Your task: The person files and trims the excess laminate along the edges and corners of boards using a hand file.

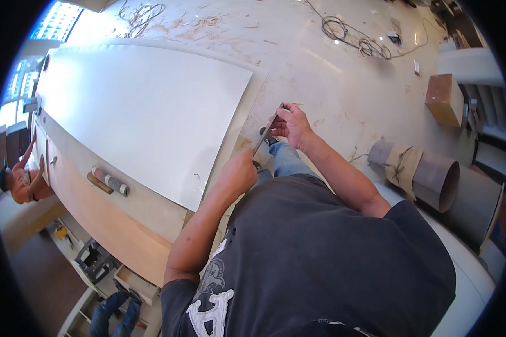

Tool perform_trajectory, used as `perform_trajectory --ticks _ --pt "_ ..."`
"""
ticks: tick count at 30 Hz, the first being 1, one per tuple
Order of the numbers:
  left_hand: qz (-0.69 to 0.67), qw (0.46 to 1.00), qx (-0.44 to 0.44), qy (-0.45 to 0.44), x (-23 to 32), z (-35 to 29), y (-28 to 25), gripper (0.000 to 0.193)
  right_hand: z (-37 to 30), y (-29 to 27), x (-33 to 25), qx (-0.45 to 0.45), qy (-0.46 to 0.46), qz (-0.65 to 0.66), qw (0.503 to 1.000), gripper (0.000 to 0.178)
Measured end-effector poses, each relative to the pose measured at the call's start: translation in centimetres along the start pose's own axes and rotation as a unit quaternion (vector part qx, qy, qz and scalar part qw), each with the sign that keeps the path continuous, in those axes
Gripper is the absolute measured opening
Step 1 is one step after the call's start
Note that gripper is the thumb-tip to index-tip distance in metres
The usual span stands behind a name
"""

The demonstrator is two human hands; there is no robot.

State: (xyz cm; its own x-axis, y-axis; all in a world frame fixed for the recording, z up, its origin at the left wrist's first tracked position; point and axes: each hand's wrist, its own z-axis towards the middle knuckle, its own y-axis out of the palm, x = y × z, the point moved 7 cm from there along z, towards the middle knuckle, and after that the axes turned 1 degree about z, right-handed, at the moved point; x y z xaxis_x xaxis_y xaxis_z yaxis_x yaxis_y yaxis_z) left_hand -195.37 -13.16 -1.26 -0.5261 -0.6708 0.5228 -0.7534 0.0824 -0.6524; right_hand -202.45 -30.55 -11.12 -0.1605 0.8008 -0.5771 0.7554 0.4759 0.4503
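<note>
A long, narrow, flat dark metal tool [269, 130], perhaps a file, runs slanting between my two hands. My left hand [239, 171] is a fist around its lower end, so a handle there, if any, is hidden. At the upper end, the fingers of my right hand [292, 124] pinch the tip. The tool is held in the air just past the right edge of a large white sheet [152, 106], which lies on a worktable to my left. Neither hand touches the sheet.
On the worktable's left side lie a dark cylinder [112, 182] and a wooden-handled tool [99, 183]. Another person [28, 180] is at the far left. Cables [348, 36] and shavings litter the floor. At right are a brown box [445, 100] and a tied roll [413, 171].
</note>
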Motion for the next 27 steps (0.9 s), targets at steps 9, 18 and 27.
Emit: perform_trajectory --ticks 9,18,27 --pt "-0.094 0.974 -0.194 -0.07 -2.6 -3.7 -1.3 0.046 1.6 -3.4 1.0 0.091 -0.025 0.063 0.994 0.038" --pt "-0.112 0.983 -0.088 -0.115 -1.0 -3.7 -7.6 0.048 8.4 -3.0 -1.8 0.069 0.018 0.082 0.994 0.053" --pt "0.023 0.984 -0.063 -0.167 7.9 -0.8 -16.4 0.05 9.6 -0.4 -6.3 -0.137 0.007 -0.069 0.988 0.091"
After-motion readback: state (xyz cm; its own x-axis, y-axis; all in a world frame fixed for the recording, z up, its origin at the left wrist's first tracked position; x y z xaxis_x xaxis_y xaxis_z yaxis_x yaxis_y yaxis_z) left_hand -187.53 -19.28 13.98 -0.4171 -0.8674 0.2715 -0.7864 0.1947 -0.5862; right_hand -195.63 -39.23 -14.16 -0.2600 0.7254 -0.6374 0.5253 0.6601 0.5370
